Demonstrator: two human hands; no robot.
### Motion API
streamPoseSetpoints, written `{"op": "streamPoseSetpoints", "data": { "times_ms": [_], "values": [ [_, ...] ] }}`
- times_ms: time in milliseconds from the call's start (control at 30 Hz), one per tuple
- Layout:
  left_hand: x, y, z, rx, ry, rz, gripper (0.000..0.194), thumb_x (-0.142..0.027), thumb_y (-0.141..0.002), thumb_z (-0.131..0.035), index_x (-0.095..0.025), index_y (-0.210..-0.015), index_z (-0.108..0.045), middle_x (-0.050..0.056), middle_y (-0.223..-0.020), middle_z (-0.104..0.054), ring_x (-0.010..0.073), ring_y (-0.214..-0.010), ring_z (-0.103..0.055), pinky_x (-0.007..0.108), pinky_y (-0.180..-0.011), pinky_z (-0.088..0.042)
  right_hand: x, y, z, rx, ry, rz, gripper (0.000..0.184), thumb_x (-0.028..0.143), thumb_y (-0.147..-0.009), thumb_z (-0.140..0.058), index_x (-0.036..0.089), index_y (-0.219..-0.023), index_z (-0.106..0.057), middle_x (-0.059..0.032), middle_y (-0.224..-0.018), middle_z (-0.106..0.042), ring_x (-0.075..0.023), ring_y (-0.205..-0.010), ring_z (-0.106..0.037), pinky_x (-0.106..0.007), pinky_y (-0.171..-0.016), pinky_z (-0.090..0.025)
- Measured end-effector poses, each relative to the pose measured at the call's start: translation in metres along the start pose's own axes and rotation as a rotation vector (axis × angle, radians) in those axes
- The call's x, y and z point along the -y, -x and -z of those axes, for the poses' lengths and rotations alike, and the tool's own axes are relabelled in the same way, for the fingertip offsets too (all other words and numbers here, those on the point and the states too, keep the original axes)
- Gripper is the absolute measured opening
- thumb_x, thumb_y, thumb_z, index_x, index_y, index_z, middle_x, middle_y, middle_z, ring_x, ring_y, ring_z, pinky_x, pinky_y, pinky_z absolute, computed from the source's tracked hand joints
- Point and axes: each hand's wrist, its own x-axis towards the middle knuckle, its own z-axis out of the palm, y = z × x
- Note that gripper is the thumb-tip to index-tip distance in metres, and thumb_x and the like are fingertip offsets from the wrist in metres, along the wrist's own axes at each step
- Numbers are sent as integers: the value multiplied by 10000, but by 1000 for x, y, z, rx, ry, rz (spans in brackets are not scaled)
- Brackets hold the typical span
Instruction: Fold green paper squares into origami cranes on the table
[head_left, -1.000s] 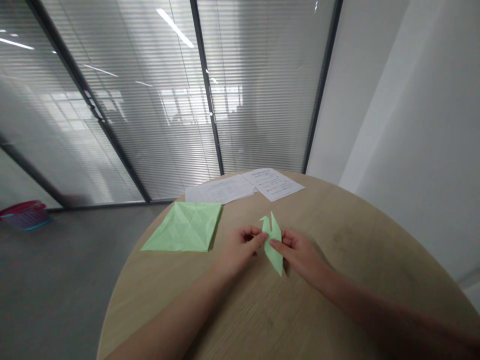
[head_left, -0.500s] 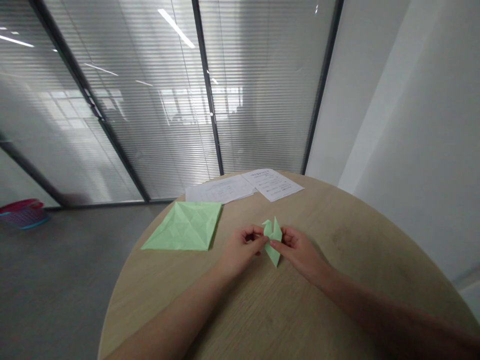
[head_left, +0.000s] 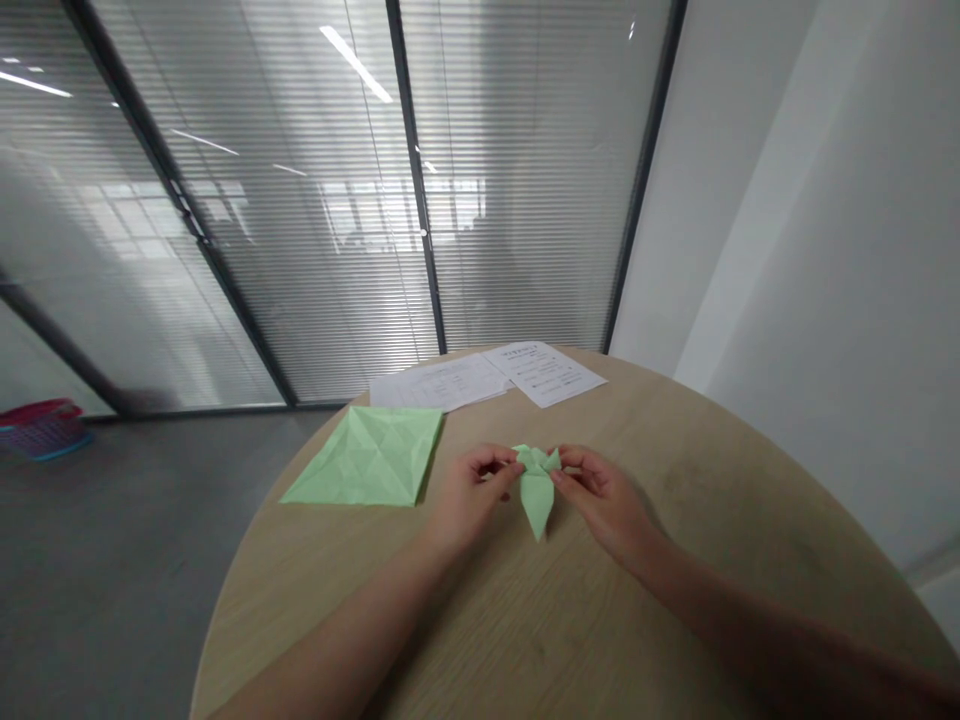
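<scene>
A small light green origami crane point(head_left: 537, 497) is held just above the table between my two hands. My left hand point(head_left: 480, 490) pinches its left side between thumb and fingers. On the opposite side my right hand point(head_left: 596, 487) pinches the other end the same way. One broad pointed flap hangs down toward me, and the folds at the top are spread sideways. Fingertips hide the gripped ends. To the left lies a light green square of paper point(head_left: 382, 460), marked with creases.
The round wooden table point(head_left: 712, 480) has printed white sheets point(head_left: 551, 372) at its far edge. Beyond stands a glass partition with blinds point(head_left: 525, 220); a white wall point(head_left: 840, 250) is on the right. A red and blue basket point(head_left: 45, 430) sits on the floor at left.
My hands have moved slightly apart. The crane's two upright points have been drawn outward to the sides, and its front flap now faces me more broadly.
</scene>
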Motion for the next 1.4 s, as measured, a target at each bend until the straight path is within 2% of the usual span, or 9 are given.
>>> {"op": "streamPoseSetpoints", "data": {
  "times_ms": [167,333,533,700,767,900,1100,1267,1400],
  "values": [
    [-3,-2,2,-68,34,-31,246,-401,-757,-790,-171,-786,-706,28,-761,-670,148,-682,-607,247,-572,-520,-4,-1,3,-50,84,28,146,408,-893,-694,262,-888,-695,-39,-936,-723,-220,-868,-685,-356,-807,-550],
    [-6,-3,3,-89,103,12,275,-418,-764,-800,-175,-837,-694,20,-748,-680,150,-674,-621,265,-612,-525,-5,0,3,-47,115,14,163,421,-883,-680,260,-869,-668,-18,-797,-698,-217,-788,-665,-340,-737,-533],
    [-1,0,1,23,41,-41,239,-396,-803,-777,-177,-854,-696,24,-795,-665,150,-706,-598,274,-656,-488,4,6,-2,27,152,42,138,386,-859,-700,255,-892,-674,-2,-780,-671,-187,-730,-640,-303,-686,-518],
    [-4,3,0,87,-104,-169,167,-345,-847,-735,-179,-851,-717,73,-940,-680,200,-881,-631,305,-748,-501,6,7,-3,-12,204,78,238,357,-827,-734,263,-1044,-708,30,-703,-572,-171,-653,-566,-286,-619,-476],
    [-6,4,0,101,-119,-173,160,-338,-857,-721,-179,-843,-714,79,-949,-675,209,-909,-630,301,-741,-503,8,7,-3,-17,254,98,193,335,-821,-739,268,-1002,-728,26,-685,-567,-174,-637,-550,-288,-605,-463],
    [-7,5,-1,115,-54,-116,212,-383,-843,-736,-175,-849,-695,69,-944,-655,190,-848,-619,284,-678,-510,12,8,-2,3,337,116,65,320,-848,-712,262,-835,-740,-14,-735,-668,-192,-670,-601,-302,-615,-465],
    [-6,4,-2,71,147,14,308,-454,-809,-791,-187,-871,-651,15,-822,-644,161,-779,-614,274,-679,-534,8,9,0,-31,304,15,130,386,-848,-718,260,-856,-751,-37,-770,-721,-214,-672,-648,-323,-611,-493],
    [-5,5,-4,96,140,38,327,-440,-802,-808,-180,-912,-644,6,-777,-642,147,-734,-606,267,-671,-523,5,8,-2,-46,277,17,119,379,-858,-712,264,-873,-741,-43,-805,-734,-217,-682,-654,-331,-621,-505],
    [-2,6,-7,58,131,50,491,-381,-713,-876,-195,-1083,-613,34,-991,-658,131,-758,-609,264,-673,-513,7,8,-3,-71,256,42,113,376,-833,-728,265,-830,-708,-22,-735,-696,-201,-645,-629,-310,-589,-499]
  ]
}}
